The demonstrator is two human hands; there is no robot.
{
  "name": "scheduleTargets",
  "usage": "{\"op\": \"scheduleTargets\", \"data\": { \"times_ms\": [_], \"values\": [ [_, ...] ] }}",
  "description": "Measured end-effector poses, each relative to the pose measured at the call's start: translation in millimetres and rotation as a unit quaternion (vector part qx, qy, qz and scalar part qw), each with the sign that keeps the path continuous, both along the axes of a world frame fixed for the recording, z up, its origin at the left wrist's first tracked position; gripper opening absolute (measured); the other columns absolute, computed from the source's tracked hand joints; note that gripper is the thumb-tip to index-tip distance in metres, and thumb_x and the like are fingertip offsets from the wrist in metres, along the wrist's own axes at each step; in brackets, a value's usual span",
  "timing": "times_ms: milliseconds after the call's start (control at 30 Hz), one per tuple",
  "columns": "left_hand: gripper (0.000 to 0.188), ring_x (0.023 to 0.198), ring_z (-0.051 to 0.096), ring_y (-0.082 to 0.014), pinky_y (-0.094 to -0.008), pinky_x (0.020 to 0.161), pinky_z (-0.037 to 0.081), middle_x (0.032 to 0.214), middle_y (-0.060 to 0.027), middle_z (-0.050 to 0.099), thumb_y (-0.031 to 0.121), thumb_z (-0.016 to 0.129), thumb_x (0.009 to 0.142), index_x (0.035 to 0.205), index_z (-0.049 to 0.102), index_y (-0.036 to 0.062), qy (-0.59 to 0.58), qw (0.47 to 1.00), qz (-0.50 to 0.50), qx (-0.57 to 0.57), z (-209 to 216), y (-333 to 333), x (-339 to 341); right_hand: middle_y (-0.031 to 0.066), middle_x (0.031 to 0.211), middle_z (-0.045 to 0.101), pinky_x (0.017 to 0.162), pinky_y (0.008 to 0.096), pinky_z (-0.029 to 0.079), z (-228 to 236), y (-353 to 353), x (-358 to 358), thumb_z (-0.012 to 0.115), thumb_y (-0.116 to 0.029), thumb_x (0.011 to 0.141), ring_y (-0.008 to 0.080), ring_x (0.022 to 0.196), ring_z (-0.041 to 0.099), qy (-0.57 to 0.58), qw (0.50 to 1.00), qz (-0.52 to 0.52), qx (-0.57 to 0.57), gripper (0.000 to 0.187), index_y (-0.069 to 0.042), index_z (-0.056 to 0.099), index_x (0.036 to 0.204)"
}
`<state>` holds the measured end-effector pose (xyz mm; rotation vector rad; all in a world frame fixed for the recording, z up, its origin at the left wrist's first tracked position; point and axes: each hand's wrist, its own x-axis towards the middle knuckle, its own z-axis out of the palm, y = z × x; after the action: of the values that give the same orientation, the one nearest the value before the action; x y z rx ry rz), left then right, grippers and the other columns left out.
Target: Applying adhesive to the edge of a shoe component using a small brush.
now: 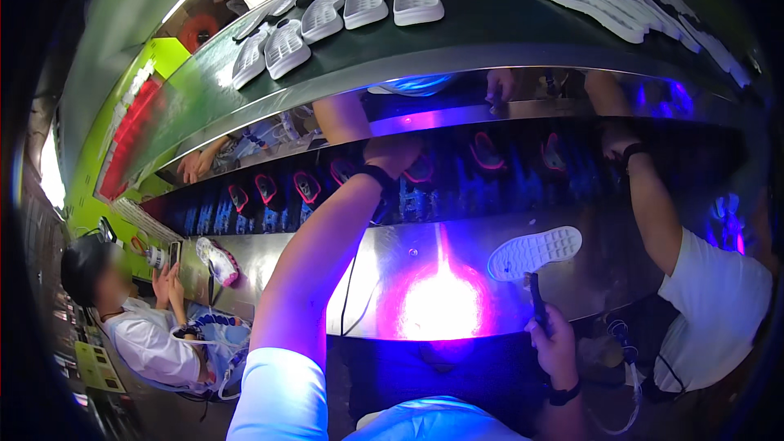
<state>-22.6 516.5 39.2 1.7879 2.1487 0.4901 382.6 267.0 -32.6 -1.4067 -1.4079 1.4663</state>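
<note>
a: where's the sole [535, 253]?
b: on the metal counter [392, 249], gridded face up, right of the bright pink glare [442, 302]. no hand holds it.
a: and the right hand [557, 343]?
b: its fingers are closed round the brush [536, 302]. the bristles are at the sole's near edge; i can't tell whether they touch.
a: what could go wrong there?
b: a push from the brush could slide or turn the sole, since nothing pins it. if the bristles are wet, which i can't see, a slip off the edge could smear the counter.
a: the left hand [394, 153]?
b: stretched out over the dark strip [523, 188], beside a pink-rimmed shoe [419, 168]. i can't tell whether its fingers are open or gripping.
a: any risk?
b: that shoe could get knocked askew, as the reach is long and the strip is dim. a co-worker's hand [616, 144] is over the strip too, further right, so reaches could cross. the black cord [351, 287] lies below the left forearm and could snag it on the way back.
</note>
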Motion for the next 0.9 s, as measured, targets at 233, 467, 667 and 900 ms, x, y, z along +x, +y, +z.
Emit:
{"op": "scheduleTargets", "data": {
  "times_ms": [233,467,667,900],
  "values": [
    [0.036,0.107,0.071,-0.0366,-0.049,0.09,0.056,0.111,-0.022,0.073,0.032,0.055,0.094,0.115,0.069,0.0056,0.259,0.954,-0.036,0.146,-100,55,-23,-0.0012,0.084,0.062,0.056,0.0231,0.044,3,14,17,0.066,-0.004,0.097,0.0054,0.063,0.054,0.009,0.999,-0.038,0.005,0.037,0.0,0.059,0.133],
    [0.041,0.119,0.066,-0.0365,-0.0497,0.099,0.052,0.126,-0.0184,0.07,0.034,0.051,0.098,0.124,0.07,0.0099,0.14,0.987,-0.061,0.044,-83,110,104,0.0021,0.089,0.067,0.059,0.0223,0.046,3,13,29,0.061,-0.002,0.099,0.0054,0.065,0.055,0.036,0.996,-0.078,-0.003,0.041,0.0,0.055,0.14],
    [0.055,0.116,0.067,-0.0393,-0.0492,0.098,0.052,0.121,-0.0221,0.071,0.049,0.045,0.097,0.122,0.071,0.008,0.086,0.994,-0.063,-0.006,-55,76,118,0.0051,0.093,0.071,0.06,0.0236,0.047,18,-10,45,0.059,-0.005,0.101,0.0064,0.065,0.055,0.061,0.993,-0.097,-0.025,0.044,-0.001,0.052,0.144],
    [0.069,0.083,0.072,-0.0405,-0.0478,0.073,0.059,0.09,-0.0261,0.072,0.049,0.076,0.077,0.124,0.062,0.0003,-0.001,0.98,-0.184,-0.071,23,-153,104,0.0055,0.096,0.072,0.066,0.0253,0.05,12,-14,57,0.061,-0.009,0.102,0.0078,0.071,0.059,0.025,0.998,-0.054,0.027,0.042,-0.001,0.055,0.142]
  ]
}}
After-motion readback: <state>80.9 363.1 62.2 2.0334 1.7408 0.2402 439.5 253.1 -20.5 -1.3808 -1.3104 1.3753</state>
